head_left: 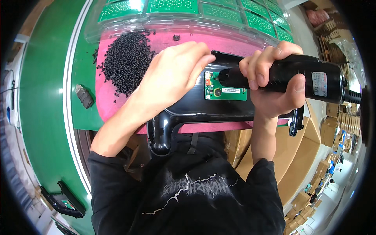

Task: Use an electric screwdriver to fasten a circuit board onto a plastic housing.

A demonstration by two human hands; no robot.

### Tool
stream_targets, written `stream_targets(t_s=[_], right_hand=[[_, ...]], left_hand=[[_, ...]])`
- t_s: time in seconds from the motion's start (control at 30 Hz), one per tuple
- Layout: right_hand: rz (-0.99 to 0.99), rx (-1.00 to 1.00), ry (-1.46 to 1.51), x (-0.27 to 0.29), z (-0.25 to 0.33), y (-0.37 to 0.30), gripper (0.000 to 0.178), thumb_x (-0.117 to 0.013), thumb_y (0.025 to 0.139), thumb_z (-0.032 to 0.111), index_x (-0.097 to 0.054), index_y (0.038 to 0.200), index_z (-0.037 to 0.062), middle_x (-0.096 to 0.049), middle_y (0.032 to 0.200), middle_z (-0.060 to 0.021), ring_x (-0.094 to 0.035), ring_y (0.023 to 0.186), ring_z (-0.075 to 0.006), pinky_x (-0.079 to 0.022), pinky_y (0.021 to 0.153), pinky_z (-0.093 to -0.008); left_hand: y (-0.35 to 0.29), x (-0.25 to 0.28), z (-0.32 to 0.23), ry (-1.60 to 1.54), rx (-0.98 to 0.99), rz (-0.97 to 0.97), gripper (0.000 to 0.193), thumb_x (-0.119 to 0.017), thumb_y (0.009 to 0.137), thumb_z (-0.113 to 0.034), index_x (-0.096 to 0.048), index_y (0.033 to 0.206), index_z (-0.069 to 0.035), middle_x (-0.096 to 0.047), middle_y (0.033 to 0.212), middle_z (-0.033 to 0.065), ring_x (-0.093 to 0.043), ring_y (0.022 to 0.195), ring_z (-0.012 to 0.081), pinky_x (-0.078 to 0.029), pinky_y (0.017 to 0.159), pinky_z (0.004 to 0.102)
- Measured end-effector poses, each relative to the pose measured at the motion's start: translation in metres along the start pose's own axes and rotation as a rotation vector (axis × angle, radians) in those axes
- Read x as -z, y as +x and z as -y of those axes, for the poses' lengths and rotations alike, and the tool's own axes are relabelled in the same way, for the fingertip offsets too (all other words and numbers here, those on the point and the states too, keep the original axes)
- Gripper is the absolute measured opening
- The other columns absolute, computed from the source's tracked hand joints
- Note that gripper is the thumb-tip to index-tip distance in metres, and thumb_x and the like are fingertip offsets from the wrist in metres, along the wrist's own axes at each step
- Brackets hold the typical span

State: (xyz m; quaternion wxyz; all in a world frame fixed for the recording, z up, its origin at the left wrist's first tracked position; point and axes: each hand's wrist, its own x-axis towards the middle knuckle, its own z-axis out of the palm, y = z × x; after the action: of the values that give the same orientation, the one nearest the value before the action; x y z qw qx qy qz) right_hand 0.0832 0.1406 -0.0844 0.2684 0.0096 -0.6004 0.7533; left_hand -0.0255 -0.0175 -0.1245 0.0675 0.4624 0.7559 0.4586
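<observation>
In my right hand [274,74] is a black electric screwdriver [307,76], held sideways with fingers wrapped round its body. Its front end lies over a green circuit board [231,95], which sits in a glossy black plastic housing [188,107]. My left hand [178,64] is closed in a pinch above the far left part of the housing; whatever lies between thumb and fingers is too small or hidden to make out. Left of that hand, a large heap of small black screws [127,62] rests on the pink mat [111,107].
Clear plastic trays [172,24] of green circuit boards stand along the far side. A small black ring-shaped part [176,37] lies on the mat. To the left are a dark wrapped lump [84,96] and another black housing [64,200]. An open cardboard box [291,156] stands at right.
</observation>
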Motion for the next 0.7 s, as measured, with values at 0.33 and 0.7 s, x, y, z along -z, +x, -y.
stream_targets(t_s=[0.33,0.7], right_hand=[[0.165,-0.027,0.092,-0.008,-0.015,0.012,0.041,-0.068,0.089,0.029,-0.049,0.109,-0.0009,-0.053,0.064,-0.0062,-0.048,0.051,-0.0124,-0.041,0.049,-0.0258],[0.060,0.202,0.242,-0.005,0.028,0.002,0.061,-0.060,0.082,0.065,-0.055,0.108,0.0101,-0.048,0.067,0.0013,-0.043,0.052,-0.0101,-0.035,0.057,-0.0295]], left_hand=[[-0.003,0.000,0.007,-0.017,-0.012,0.174,0.012,-0.064,0.088,-0.009,-0.065,0.094,0.002,-0.067,0.087,0.0174,-0.065,0.081,0.0367,-0.052,0.072,0.0408],[-0.001,0.005,0.002,-0.157,-0.130,0.255,0.012,-0.067,0.086,-0.009,-0.067,0.091,0.002,-0.068,0.083,0.0144,-0.068,0.077,0.0319,-0.053,0.070,0.0369]])
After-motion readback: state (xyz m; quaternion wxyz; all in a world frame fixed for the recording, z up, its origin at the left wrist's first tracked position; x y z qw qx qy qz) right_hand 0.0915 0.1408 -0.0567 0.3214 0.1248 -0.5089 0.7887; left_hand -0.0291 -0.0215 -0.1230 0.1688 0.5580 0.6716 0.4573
